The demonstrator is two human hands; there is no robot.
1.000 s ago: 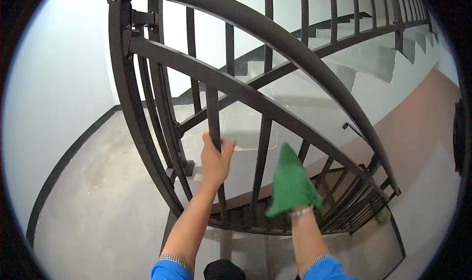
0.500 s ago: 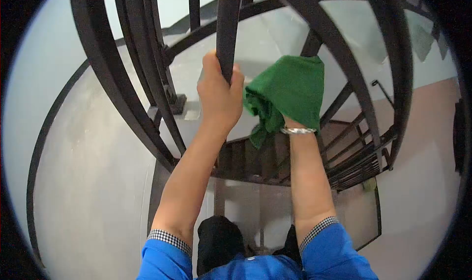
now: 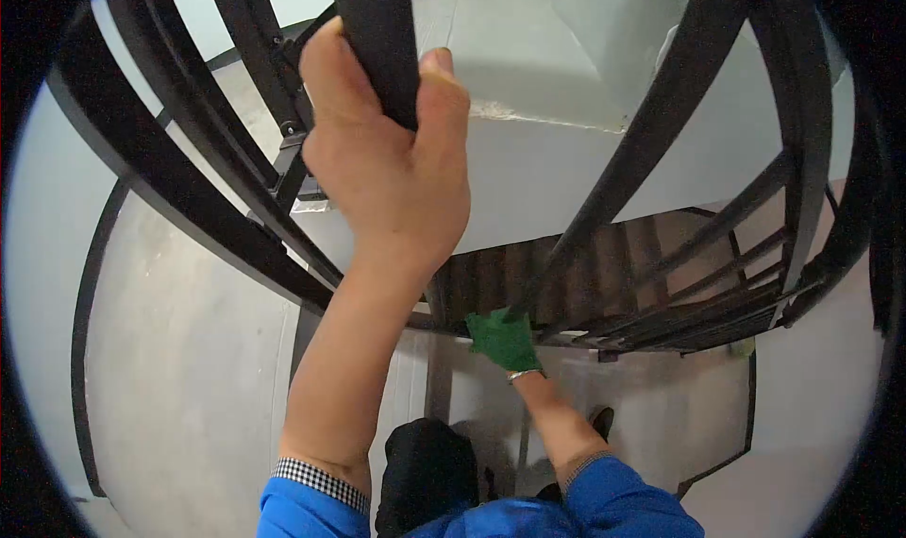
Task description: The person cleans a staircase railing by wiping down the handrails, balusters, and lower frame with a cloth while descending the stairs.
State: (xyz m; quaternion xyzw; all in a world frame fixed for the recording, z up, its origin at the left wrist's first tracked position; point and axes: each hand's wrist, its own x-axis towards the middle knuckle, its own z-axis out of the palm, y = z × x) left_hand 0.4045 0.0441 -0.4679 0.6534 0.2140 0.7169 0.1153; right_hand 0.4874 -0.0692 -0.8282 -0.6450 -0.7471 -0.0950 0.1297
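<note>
My left hand is wrapped around a dark metal railing bar in the upper left of the view, thumb on one side and fingers on the other. Lower down, a green cloth covers my right hand, of which only the wrist with a silver bracelet shows. The fingers are hidden under the cloth. Cloth and hand are at the lower end of a slanting dark baluster, close to the bottom rail.
More dark balusters curve along the left. Brown stair steps descend beyond the railing, beneath a pale ledge. Below me are a light floor, my dark-trousered leg and a shoe.
My right hand has moved down with the green cloth, from up among the balusters to near the bottom rail. The view has shifted, and my left hand, still round a bar, appears higher and larger.
</note>
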